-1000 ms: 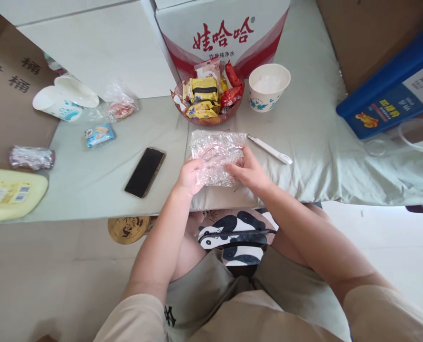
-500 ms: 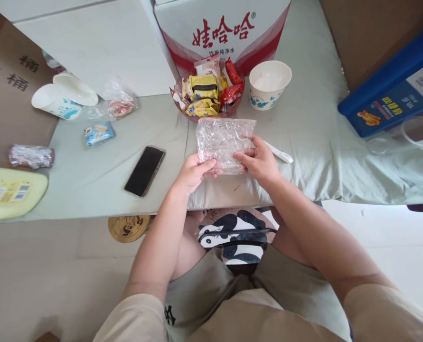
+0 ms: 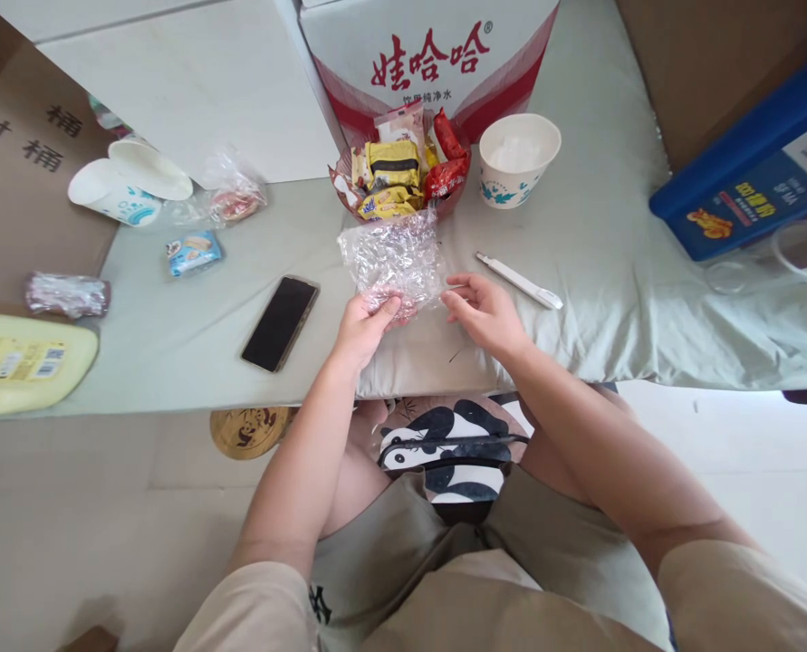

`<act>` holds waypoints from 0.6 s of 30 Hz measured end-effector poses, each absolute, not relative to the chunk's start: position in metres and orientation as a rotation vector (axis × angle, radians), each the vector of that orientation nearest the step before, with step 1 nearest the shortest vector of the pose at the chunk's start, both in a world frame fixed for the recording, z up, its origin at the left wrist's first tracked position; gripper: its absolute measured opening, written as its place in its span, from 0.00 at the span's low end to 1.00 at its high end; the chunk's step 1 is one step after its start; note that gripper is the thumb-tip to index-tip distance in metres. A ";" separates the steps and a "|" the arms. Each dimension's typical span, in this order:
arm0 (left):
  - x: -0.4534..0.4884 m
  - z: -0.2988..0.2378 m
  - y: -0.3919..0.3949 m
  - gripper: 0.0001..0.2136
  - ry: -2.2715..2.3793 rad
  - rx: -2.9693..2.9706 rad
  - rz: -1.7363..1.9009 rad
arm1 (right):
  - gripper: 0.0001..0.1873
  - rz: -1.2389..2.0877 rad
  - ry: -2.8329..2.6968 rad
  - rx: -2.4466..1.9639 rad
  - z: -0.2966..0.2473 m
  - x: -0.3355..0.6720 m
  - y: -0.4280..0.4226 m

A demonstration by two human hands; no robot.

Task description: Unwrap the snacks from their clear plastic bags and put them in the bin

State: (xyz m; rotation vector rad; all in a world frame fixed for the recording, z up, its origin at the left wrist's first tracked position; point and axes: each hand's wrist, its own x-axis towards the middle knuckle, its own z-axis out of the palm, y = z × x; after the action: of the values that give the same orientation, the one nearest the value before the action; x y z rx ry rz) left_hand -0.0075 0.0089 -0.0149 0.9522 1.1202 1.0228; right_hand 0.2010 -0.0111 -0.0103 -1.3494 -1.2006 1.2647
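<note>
A crinkled, clear piece of bubble wrap [image 3: 398, 258] is pinched in my left hand [image 3: 369, 328], thumb on top along its near edge. My right hand [image 3: 485, 312] is just off the wrap's right edge, its fingers apart and slightly curled, with nothing in them. To the right of that hand lies a white utility knife [image 3: 520, 281] on the cloth. Beyond the wrap, a bowl [image 3: 458, 192] holds several wrapped snacks [image 3: 393, 166], and the wrap's far edge overlaps its front. A paper cup [image 3: 518, 161] with something whitish inside stands beside the bowl.
A black phone [image 3: 279, 323] lies left of my hands on the cloth-covered surface [image 3: 321, 235]. Farther left are a blue snack packet [image 3: 194, 253], tipped paper cups [image 3: 121, 190] and a yellow jug [image 3: 29, 362]. A white-and-red carton [image 3: 437, 54] stands behind; a blue box [image 3: 749, 172] is at right.
The bubble wrap has shifted left and turned in my left hand. My right hand has let go of its right side, and the whole utility knife now shows.
</note>
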 end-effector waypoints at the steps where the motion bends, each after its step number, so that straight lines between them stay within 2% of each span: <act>1: -0.008 -0.016 0.009 0.27 1.114 0.971 1.019 | 0.21 1.290 -1.206 -1.372 -0.011 0.200 -0.010; 5: -0.008 -0.016 0.008 0.27 1.102 0.996 1.018 | 0.22 1.350 -1.213 -1.392 -0.010 0.201 -0.007; 12: -0.007 -0.018 0.012 0.27 1.112 0.996 1.042 | 0.13 1.297 -1.018 -1.320 -0.004 0.199 -0.007; 18: -0.005 -0.017 0.011 0.27 1.091 0.998 1.035 | 0.17 1.484 -0.761 -1.281 0.002 0.200 -0.006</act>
State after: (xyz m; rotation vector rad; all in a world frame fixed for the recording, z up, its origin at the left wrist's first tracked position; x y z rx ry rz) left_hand -0.0047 0.0113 -0.0171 0.9983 1.0914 1.0346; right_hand 0.2004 -0.0063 0.0022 -1.2811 -0.7613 1.4837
